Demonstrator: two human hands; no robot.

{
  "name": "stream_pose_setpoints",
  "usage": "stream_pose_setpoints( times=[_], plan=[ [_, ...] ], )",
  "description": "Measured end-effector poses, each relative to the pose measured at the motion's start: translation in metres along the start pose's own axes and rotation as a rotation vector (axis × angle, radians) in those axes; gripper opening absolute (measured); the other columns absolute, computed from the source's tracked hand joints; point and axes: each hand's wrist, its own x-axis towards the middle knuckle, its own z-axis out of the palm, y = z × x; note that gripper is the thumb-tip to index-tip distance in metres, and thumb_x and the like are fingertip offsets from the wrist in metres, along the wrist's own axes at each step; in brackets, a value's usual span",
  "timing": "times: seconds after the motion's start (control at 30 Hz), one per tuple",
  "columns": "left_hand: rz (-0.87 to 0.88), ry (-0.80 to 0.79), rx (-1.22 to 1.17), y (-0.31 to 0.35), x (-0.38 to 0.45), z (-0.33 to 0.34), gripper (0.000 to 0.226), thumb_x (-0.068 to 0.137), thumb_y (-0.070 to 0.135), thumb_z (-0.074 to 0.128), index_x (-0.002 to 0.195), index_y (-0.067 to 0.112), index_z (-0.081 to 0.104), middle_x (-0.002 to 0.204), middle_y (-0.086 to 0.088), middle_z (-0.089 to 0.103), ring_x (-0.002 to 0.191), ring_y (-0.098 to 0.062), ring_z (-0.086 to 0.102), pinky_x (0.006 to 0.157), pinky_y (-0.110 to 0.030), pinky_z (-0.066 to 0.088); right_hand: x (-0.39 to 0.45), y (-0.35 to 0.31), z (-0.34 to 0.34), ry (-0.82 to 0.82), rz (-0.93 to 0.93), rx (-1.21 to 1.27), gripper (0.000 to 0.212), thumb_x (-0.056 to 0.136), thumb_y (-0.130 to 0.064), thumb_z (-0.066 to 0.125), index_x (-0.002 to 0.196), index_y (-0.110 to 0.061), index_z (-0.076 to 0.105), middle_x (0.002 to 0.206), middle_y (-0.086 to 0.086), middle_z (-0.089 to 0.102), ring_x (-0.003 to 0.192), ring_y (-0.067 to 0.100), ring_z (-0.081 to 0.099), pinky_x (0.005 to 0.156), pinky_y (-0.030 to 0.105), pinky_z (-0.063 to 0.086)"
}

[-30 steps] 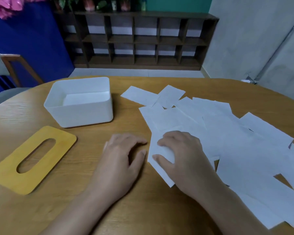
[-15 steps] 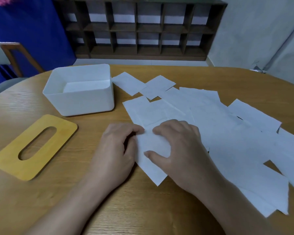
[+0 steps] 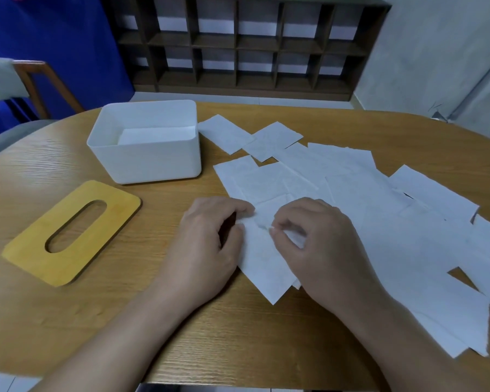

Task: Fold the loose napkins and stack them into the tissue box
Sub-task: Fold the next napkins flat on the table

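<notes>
Several loose white napkins [image 3: 351, 188] lie spread over the right half of the round wooden table [image 3: 68, 321]. One napkin [image 3: 262, 264] lies nearest me between my hands. My left hand [image 3: 210, 241] pinches its upper left edge with thumb and fingers. My right hand [image 3: 320, 244] pinches its upper middle with curled fingers, lifting a small fold. The white tissue box [image 3: 145, 162] stands open at the back left, with folded napkins [image 3: 156, 135] lying flat inside.
The box's yellow lid [image 3: 34, 250] with an oval slot lies flat at the left of the table. A wooden chair [image 3: 37, 83] stands behind the table at the left. Dark cubby shelves [image 3: 238, 46] line the far wall.
My left hand has moved right onto the near napkin and taken its edge. My right hand's fingers have curled from flat pressing into a pinch on the napkin.
</notes>
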Motion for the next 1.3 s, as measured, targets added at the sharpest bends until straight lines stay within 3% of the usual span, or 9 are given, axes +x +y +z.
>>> stream_pose_setpoints(
  times=[0.13, 0.3, 0.4, 0.5, 0.67, 0.83, 0.97, 1.17, 1.3],
  plan=[
    [0.018, -0.033, -0.14, 0.004, 0.001, -0.004, 0.051, 0.102, 0.016, 0.075, 0.146, 0.039, 0.063, 0.139, 0.028, 0.064, 0.135, -0.006, 0.057, 0.111, -0.022, 0.043, 0.003, -0.007, -0.016, 0.07, 0.126, 0.402, 0.009, 0.097, -0.018, 0.083, 0.095, -0.026, 0.084, 0.101, -0.017, 0.08, 0.107, 0.008, 0.075, 0.093, 0.03, 0.059],
    [0.036, -0.123, -0.509, 0.008, 0.004, -0.008, 0.033, 0.109, 0.013, 0.069, 0.141, 0.023, 0.067, 0.146, 0.009, 0.069, 0.142, -0.023, 0.061, 0.12, -0.054, 0.043, 0.005, -0.018, -0.026, -0.06, 0.357, 0.946, 0.013, 0.099, -0.016, 0.077, 0.1, -0.022, 0.089, 0.106, -0.005, 0.084, 0.1, 0.012, 0.077, 0.084, 0.032, 0.06],
    [0.037, -0.095, -0.61, 0.01, 0.004, -0.008, 0.018, 0.11, 0.015, 0.068, 0.128, 0.016, 0.071, 0.133, -0.002, 0.076, 0.131, -0.031, 0.068, 0.114, -0.062, 0.047, 0.006, -0.016, -0.024, -0.14, 0.439, 1.103, 0.019, 0.095, -0.025, 0.076, 0.107, -0.015, 0.086, 0.114, 0.011, 0.081, 0.114, 0.037, 0.075, 0.092, 0.047, 0.058],
    [0.025, -0.064, -0.61, 0.008, 0.004, -0.007, 0.01, 0.106, 0.015, 0.072, 0.115, 0.012, 0.071, 0.118, -0.003, 0.078, 0.12, -0.028, 0.072, 0.106, -0.054, 0.054, 0.006, -0.015, -0.023, -0.17, 0.454, 1.139, 0.027, 0.094, -0.03, 0.075, 0.111, -0.012, 0.084, 0.117, 0.017, 0.078, 0.11, 0.036, 0.075, 0.093, 0.049, 0.057],
    [0.011, 0.001, -0.584, 0.009, 0.005, -0.01, 0.007, 0.104, 0.012, 0.075, 0.106, 0.017, 0.071, 0.095, -0.001, 0.073, 0.09, -0.017, 0.068, 0.075, -0.032, 0.056, 0.006, -0.016, -0.025, -0.139, 0.384, 1.032, 0.033, 0.097, -0.05, 0.073, 0.116, -0.024, 0.082, 0.112, 0.003, 0.079, 0.103, 0.024, 0.078, 0.081, 0.045, 0.062],
    [0.116, 0.003, -0.231, 0.006, 0.003, -0.016, 0.002, 0.102, 0.03, 0.076, 0.103, 0.032, 0.074, 0.095, 0.012, 0.07, 0.102, -0.018, 0.061, 0.096, -0.04, 0.045, 0.004, -0.019, -0.021, 0.0, 0.228, 0.723, 0.013, 0.096, -0.035, 0.082, 0.106, -0.027, 0.083, 0.104, -0.007, 0.081, 0.1, 0.018, 0.077, 0.077, 0.036, 0.063],
    [0.268, 0.035, 0.038, 0.004, 0.002, -0.018, 0.005, 0.101, 0.034, 0.074, 0.102, 0.029, 0.076, 0.093, 0.019, 0.067, 0.105, -0.011, 0.055, 0.095, -0.036, 0.037, 0.003, -0.017, -0.018, 0.081, 0.026, 0.493, 0.006, 0.099, -0.018, 0.08, 0.097, -0.022, 0.084, 0.095, -0.012, 0.079, 0.1, 0.017, 0.075, 0.081, 0.023, 0.056],
    [0.12, 0.021, -0.2, 0.008, -0.001, -0.026, 0.016, 0.103, 0.053, 0.066, 0.105, 0.04, 0.075, 0.107, 0.019, 0.073, 0.121, -0.018, 0.063, 0.108, -0.043, 0.039, 0.005, -0.019, -0.029, 0.227, 0.108, 0.758, 0.014, 0.101, -0.01, 0.076, 0.09, -0.016, 0.083, 0.089, -0.004, 0.08, 0.088, 0.013, 0.073, 0.077, 0.021, 0.052],
    [0.083, 0.018, -0.354, 0.013, -0.002, -0.034, 0.015, 0.111, 0.037, 0.066, 0.11, 0.029, 0.08, 0.113, 0.011, 0.078, 0.118, -0.023, 0.068, 0.103, -0.05, 0.05, 0.005, -0.02, -0.032, 0.298, 0.203, 0.958, 0.014, 0.099, -0.029, 0.076, 0.099, -0.019, 0.086, 0.097, 0.011, 0.079, 0.101, 0.044, 0.069, 0.085, 0.052, 0.057]
  ],
)
